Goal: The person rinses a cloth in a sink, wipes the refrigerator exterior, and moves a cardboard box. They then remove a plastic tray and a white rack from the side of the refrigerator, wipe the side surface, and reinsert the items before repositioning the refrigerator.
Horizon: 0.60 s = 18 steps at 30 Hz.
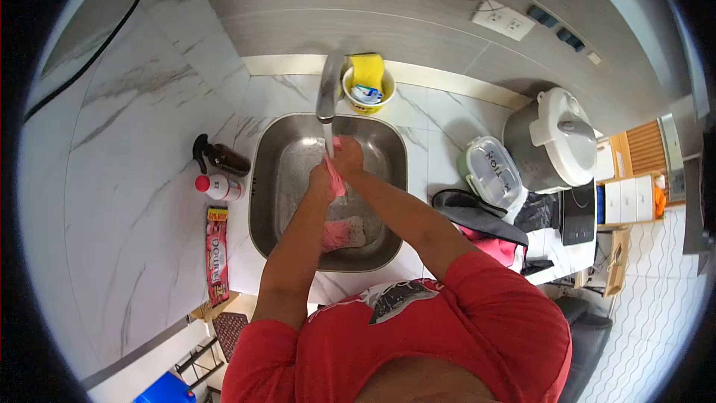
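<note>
Both of my hands are over the steel sink (272,235), beneath the faucet (327,93) and its thin stream of water. A wet pink cloth item (335,181), which looks like a sock, hangs between them. My left hand (320,177) is closed on its lower part. Slightly higher and to the right, my right hand (349,158) grips its upper end, with the fingers partly hidden. On the sink floor nearer to me lies a second pink item (339,234) with a pale grey end, apart from both hands.
Left of the sink stand a brown spray bottle (228,159), a white bottle with a red cap (220,187) and a red Downy packet (217,257). Behind it is a tub (388,86) with a yellow sponge (367,69). On the right are a lidded container (494,170) and a cooker (556,142).
</note>
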Motion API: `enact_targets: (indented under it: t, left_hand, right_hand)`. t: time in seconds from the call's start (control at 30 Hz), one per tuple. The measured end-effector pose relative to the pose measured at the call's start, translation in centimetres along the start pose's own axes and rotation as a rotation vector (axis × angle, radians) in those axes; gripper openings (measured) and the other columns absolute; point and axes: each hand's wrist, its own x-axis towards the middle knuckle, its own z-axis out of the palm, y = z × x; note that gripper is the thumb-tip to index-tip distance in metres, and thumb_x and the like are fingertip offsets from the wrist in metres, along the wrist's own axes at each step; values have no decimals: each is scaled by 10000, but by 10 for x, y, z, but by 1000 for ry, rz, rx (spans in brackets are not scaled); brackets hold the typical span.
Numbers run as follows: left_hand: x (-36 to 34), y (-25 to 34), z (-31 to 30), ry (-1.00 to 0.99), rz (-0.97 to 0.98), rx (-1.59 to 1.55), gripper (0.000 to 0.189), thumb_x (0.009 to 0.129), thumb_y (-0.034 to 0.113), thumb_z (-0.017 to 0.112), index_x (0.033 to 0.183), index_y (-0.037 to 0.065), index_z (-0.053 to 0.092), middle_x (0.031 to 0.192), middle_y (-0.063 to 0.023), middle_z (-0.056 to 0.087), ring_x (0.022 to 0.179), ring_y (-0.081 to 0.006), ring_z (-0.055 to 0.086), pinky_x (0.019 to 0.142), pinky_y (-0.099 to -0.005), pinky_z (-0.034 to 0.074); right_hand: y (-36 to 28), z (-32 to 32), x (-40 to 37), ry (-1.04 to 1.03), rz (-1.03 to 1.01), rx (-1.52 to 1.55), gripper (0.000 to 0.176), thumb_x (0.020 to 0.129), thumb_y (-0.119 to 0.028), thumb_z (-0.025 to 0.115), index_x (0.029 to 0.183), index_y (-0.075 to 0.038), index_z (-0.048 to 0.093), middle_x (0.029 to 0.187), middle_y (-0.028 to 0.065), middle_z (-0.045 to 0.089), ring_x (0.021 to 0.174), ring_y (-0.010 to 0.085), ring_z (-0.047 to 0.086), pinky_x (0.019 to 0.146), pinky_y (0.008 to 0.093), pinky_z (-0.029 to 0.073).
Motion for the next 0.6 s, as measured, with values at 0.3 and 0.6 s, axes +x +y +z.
enact_targets:
  t: [0.3,0.6]
  left_hand:
    - [19,12,-21,-269,-3,-72,359,933,321,366,1105,36,502,1020,-88,588,897,-233,587,752,-374,502]
    - [3,-5,-44,-168,339,325,336,878,252,498,1137,40,494,1034,-68,580,919,-197,576,761,-336,498]
  right_hand:
    - [-23,14,-25,-84,-343,-76,358,739,-409,608,695,-57,560,673,168,575,670,352,577,634,444,455]
    - [54,16,54,-227,-721,-464,273,775,-339,564,745,-67,567,717,149,590,729,341,590,652,445,468]
